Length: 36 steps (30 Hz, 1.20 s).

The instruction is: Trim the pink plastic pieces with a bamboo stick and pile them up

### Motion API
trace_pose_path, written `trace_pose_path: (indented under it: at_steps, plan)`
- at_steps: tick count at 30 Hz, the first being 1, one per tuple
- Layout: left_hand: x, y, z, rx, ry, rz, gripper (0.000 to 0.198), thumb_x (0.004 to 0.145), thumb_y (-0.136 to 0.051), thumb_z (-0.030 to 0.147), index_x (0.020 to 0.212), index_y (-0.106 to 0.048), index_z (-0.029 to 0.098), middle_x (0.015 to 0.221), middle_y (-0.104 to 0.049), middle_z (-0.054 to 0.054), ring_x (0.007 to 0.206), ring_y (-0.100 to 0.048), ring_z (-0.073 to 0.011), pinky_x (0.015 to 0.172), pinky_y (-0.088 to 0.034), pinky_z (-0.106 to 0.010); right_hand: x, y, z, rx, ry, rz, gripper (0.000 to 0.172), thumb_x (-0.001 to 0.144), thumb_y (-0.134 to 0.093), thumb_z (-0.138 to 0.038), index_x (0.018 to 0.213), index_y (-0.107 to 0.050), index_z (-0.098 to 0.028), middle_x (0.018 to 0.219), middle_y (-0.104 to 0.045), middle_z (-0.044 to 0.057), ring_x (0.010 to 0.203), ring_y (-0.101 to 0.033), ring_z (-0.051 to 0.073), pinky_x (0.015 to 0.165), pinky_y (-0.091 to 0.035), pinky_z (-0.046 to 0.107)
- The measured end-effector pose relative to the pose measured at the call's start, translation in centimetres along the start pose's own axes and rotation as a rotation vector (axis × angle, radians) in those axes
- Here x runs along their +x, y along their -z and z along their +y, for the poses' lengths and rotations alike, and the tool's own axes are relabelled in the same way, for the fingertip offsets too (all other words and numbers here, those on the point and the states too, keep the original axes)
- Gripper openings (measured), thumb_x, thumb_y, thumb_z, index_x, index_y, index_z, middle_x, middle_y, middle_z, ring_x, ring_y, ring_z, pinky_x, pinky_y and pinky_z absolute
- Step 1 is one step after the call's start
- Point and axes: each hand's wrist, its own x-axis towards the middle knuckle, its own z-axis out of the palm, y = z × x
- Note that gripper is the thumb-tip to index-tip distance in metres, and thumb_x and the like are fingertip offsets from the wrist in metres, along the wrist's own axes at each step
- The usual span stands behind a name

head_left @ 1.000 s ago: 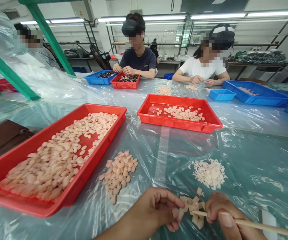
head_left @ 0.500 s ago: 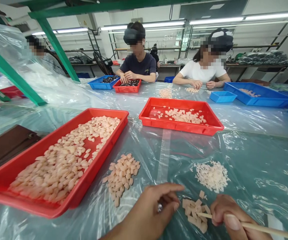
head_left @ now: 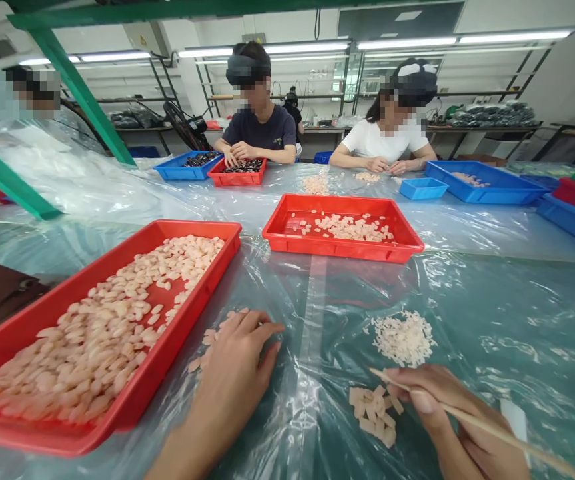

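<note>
My left hand (head_left: 234,363) reaches over a pile of pale pink, flat pieces (head_left: 210,335) beside the large red tray. Its thumb and index finger are apart, and the other fingertips, partly hidden, rest at the pile. A thin wooden stick (head_left: 482,425) is pinched in my right hand (head_left: 460,440), its pointed tip aimed left. Below that tip lies a smaller group of similar pieces (head_left: 374,413), close to my right fingers. Just beyond my right hand sits a heap of small whitish bits (head_left: 404,338).
The large red tray (head_left: 217,280) at left holds many pale pieces; another red tray (head_left: 342,255) lies ahead with fewer. Plastic sheeting (head_left: 492,320) covers the table. Two people sit opposite with blue trays (head_left: 497,192) and a small red tray (head_left: 237,179). A green frame (head_left: 82,100) stands left.
My left hand has moved left from the small group to the larger pile. My right hand has lifted the stick's tip off the pieces. The view has shifted slightly right.
</note>
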Motion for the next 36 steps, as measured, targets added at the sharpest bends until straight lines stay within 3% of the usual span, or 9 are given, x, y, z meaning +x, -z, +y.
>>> trace_pose_path:
  at_steps: [5, 8, 12, 20, 25, 32, 36]
  plan:
    - [-0.9, -1.2, 2.8, -0.302, -0.155, -0.129, 0.019, 0.088, -0.050, 0.017, 0.091, -0.068, 0.022, 0.093, -0.063, -0.004, 0.088, -0.057, -0.0204, 0.079, -0.045, -0.031, 0.9, 1.1, 0.3, -0.160, -0.048, -0.058, 0.019, 0.094, -0.047, -0.028, 0.102, -0.063, -0.032, 0.091, -0.069, 0.001, 0.081, -0.066, 0.020, 0.063, -0.050, 0.027]
    - [-1.3, -2.0, 4.1, -0.376, -0.215, -0.248, 0.018, 0.087, -0.052, 0.015, 0.091, -0.068, 0.022, 0.092, -0.063, -0.004, 0.087, -0.058, -0.0191, 0.080, -0.045, -0.029, 1.9, 1.6, -0.1, -0.232, -0.004, -0.249, 0.014, 0.091, -0.048, -0.026, 0.093, -0.062, -0.027, 0.087, -0.067, 0.004, 0.078, -0.065, 0.021, 0.060, -0.051, 0.027]
    - [-1.2, -2.1, 3.6, -0.325, -0.173, -0.184, 0.019, 0.088, -0.050, 0.015, 0.093, -0.068, 0.021, 0.095, -0.064, -0.004, 0.089, -0.058, -0.0205, 0.082, -0.045, -0.032, 2.3, 1.6, 0.2, -0.245, 0.093, -0.429, 0.011, 0.082, -0.053, -0.015, 0.082, -0.057, -0.025, 0.081, -0.065, 0.001, 0.073, -0.064, 0.018, 0.060, -0.052, 0.027]
    - [0.2, -0.5, 0.1, 0.024, 0.021, 0.039, 0.022, 0.086, -0.050, 0.025, 0.094, -0.069, 0.019, 0.099, -0.066, -0.008, 0.091, -0.059, -0.0273, 0.082, -0.045, -0.042, 0.7, 0.0, 2.1, -0.233, 0.133, -0.370, 0.010, 0.086, -0.047, -0.018, 0.080, -0.051, -0.025, 0.073, -0.058, 0.000, 0.061, -0.059, 0.015, 0.052, -0.048, 0.024]
    - [0.6, -0.1, -1.3, 0.266, 0.113, -0.036, 0.022, 0.081, -0.053, 0.022, 0.094, -0.071, 0.017, 0.105, -0.066, -0.012, 0.091, -0.059, -0.0313, 0.079, -0.047, -0.043, 1.3, 0.5, 1.4, -0.228, 0.123, -0.322, 0.011, 0.082, -0.047, -0.018, 0.076, -0.043, -0.026, 0.070, -0.054, -0.001, 0.056, -0.052, 0.015, 0.051, -0.044, 0.024]
    - [0.5, -0.4, -0.8, 0.245, 0.133, -0.064, 0.019, 0.084, -0.051, 0.017, 0.087, -0.070, 0.018, 0.102, -0.065, -0.011, 0.091, -0.057, -0.0290, 0.079, -0.046, -0.039, 1.1, 0.5, 1.2, -0.310, 0.096, -0.327, 0.015, 0.075, -0.052, -0.017, 0.072, -0.041, -0.026, 0.073, -0.056, 0.000, 0.063, -0.054, 0.017, 0.054, -0.045, 0.026]
    - [0.6, -0.6, -0.4, 0.235, 0.164, -0.062, 0.016, 0.085, -0.052, 0.019, 0.084, -0.068, 0.017, 0.097, -0.064, -0.010, 0.091, -0.056, -0.0283, 0.081, -0.044, -0.039, 1.0, 0.1, 0.5, -0.306, 0.106, -0.378, 0.017, 0.080, -0.052, -0.024, 0.066, -0.043, -0.025, 0.065, -0.054, -0.001, 0.054, -0.052, 0.015, 0.046, -0.043, 0.023]
